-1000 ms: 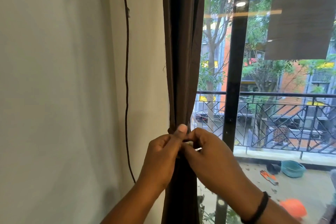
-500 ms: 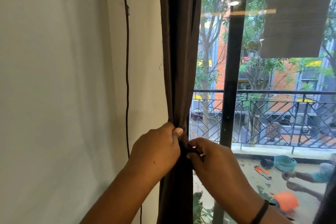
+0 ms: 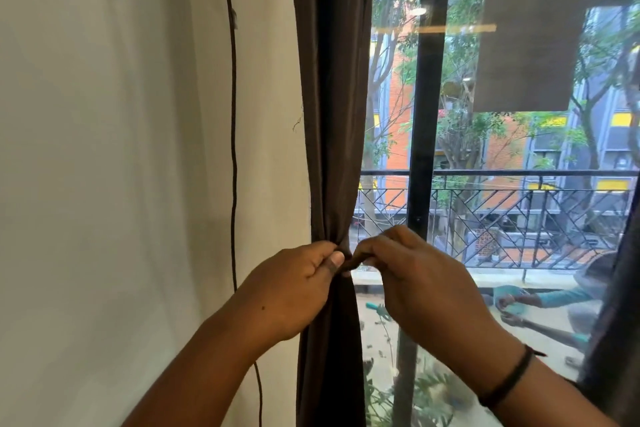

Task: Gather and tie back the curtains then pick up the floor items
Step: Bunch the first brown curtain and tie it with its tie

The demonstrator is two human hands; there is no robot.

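A dark brown curtain (image 3: pixel 332 97) hangs gathered into a narrow bunch between the white wall and the window. At its pinched waist my left hand (image 3: pixel 294 291) grips the fabric from the left, thumb on the front. My right hand (image 3: pixel 412 284) comes in from the right and pinches a dark tie-back strip (image 3: pixel 353 262) that runs between both hands across the bunch. A black band sits on my right wrist. Where the strip ends is hidden under my fingers.
A black cable (image 3: pixel 234 149) runs down the white wall (image 3: pixel 104 149) left of the curtain. A black window frame bar (image 3: pixel 427 97) stands right of it. Beyond the glass are a balcony railing (image 3: pixel 519 215) and a person bent low (image 3: pixel 554 305).
Both hands have shifted a little and drawn slightly apart at the curtain's waist, and the dark strip now shows stretched between them. The view has drifted, and a person outside has come into sight.
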